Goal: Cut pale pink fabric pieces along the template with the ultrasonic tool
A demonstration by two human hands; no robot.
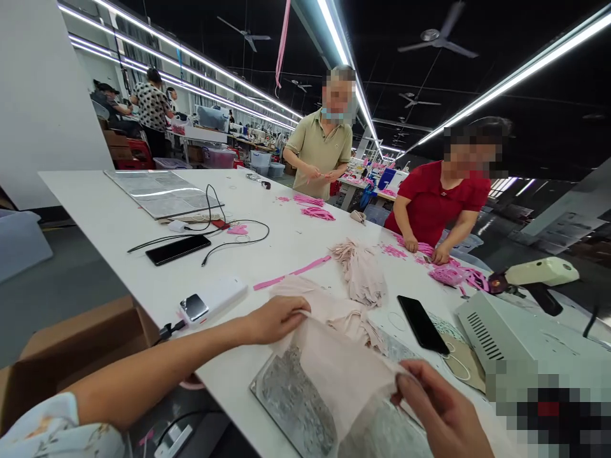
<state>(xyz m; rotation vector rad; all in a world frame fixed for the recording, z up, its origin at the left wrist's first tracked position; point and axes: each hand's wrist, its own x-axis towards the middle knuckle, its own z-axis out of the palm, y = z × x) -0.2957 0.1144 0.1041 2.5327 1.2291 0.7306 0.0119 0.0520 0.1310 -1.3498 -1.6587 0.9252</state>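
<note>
A pale pink piece of fabric (334,362) is stretched between my two hands over a grey, mottled flat plate (296,397) at the table's near edge. My left hand (277,319) pinches the upper left edge of the fabric. Lower right, my right hand (434,404) grips the opposite edge between thumb and fingers. Just beyond lie more pale fabric pieces (365,327), partly hidden by the one I hold. A gathered bundle of the same pale fabric (360,273) rests farther up the table.
On the white table (281,245) are a pink strip (291,273), a black phone (179,249), a white power bank (214,299), cables and a second phone (422,323). A pale green machine box (506,337) stands right. Two people (324,149) handle pink strips across the table.
</note>
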